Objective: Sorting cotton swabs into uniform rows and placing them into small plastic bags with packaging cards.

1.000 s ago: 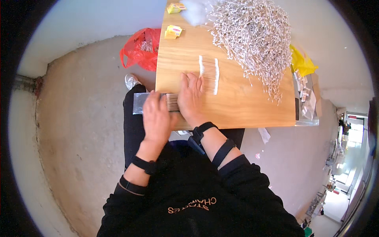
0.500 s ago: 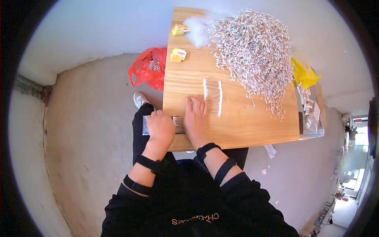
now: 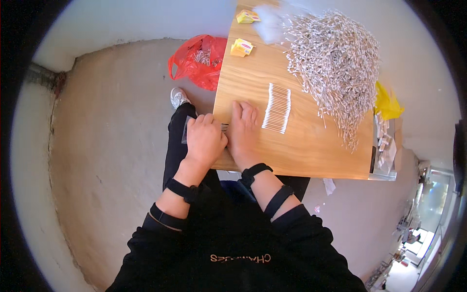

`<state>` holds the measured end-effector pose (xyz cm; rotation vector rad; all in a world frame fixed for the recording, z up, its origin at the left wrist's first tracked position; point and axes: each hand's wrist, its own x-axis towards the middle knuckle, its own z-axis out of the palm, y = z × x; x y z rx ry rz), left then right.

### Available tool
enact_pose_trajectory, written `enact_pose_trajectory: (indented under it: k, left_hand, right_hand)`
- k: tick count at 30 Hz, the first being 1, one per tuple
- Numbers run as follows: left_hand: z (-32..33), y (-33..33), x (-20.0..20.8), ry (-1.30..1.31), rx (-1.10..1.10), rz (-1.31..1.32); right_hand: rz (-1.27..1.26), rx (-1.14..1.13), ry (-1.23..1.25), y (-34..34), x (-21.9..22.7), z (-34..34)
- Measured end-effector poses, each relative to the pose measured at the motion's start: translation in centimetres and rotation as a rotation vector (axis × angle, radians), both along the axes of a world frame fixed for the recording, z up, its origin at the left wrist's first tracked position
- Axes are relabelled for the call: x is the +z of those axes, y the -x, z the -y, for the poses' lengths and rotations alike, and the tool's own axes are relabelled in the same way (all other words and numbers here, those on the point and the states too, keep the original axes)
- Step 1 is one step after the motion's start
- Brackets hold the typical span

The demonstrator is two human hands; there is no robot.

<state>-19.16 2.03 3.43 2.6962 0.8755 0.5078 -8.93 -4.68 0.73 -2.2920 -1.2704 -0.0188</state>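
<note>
At the table's near left edge, my left hand (image 3: 204,138) is closed around a clear plastic sleeve (image 3: 185,130), whose end pokes out past its fingers over my leg. A short stretch of dark-backed cotton swabs (image 3: 224,128) shows between my two hands; the rest is hidden beneath them. Right beside it, my right hand (image 3: 244,130) lies on the tabletop with its fingers stretched forward and nothing visible in them. A neat row of cotton swabs (image 3: 276,108) is laid out just to the right of that hand.
A big loose heap of cotton swabs (image 3: 335,63) covers the far right of the table (image 3: 311,155). Two small yellow boxes (image 3: 242,47) and clear plastic film (image 3: 267,24) sit far left. A red bag (image 3: 199,63) stands beside the table; a yellow bag (image 3: 387,102) is at right.
The view has shifted, so the table appears higher and further right. My left hand has moved closer to my right, and fewer swabs show between them.
</note>
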Motion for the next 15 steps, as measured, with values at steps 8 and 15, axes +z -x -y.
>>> enact_pose_trajectory:
  k: [8, 15]
  left_hand:
    - [-4.2, 4.8, -3.7, 0.767, 0.594, 0.567]
    - [-2.7, 3.9, -6.1, 1.471, 0.475, 0.827]
  right_hand:
    - [0.076, -0.063, -0.033, 1.0, -1.5, -1.1]
    - [0.1, -0.062, -0.082, 1.3, -1.7, -1.8]
